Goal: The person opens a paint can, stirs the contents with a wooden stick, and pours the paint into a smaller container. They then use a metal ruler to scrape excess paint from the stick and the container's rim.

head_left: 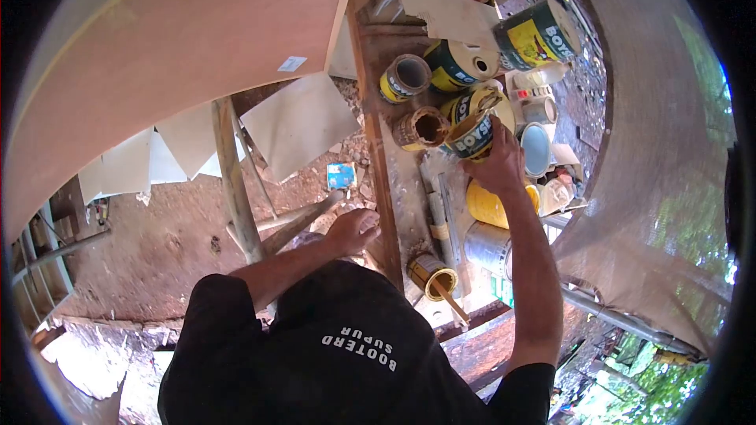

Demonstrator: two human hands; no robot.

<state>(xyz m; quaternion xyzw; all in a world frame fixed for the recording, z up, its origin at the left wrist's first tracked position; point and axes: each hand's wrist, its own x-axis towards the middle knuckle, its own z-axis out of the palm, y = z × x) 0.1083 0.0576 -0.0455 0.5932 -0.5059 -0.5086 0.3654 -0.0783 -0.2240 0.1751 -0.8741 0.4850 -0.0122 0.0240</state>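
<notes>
My right hand [500, 161] grips a small open paint can [471, 140] by its side, above a crowded bench. Brown drips run down a second open can [409, 131] just left of it. Behind the held can stands a larger yellow-and-green paint can [504, 109], partly hidden. My left hand [353, 231] hangs near the bench's left edge, its fingers loosely bent and apart, holding nothing. Nearer my body, a stick [450, 300] leans out of an open can with a yellow inside [425, 269].
More paint cans [463, 65] fill the far end of the bench. A yellow container [486, 203] and a silver can [486, 247] stand beside my right forearm. A large wooden panel [213, 55] overhangs the left side. Wooden poles [234, 181] stand below it.
</notes>
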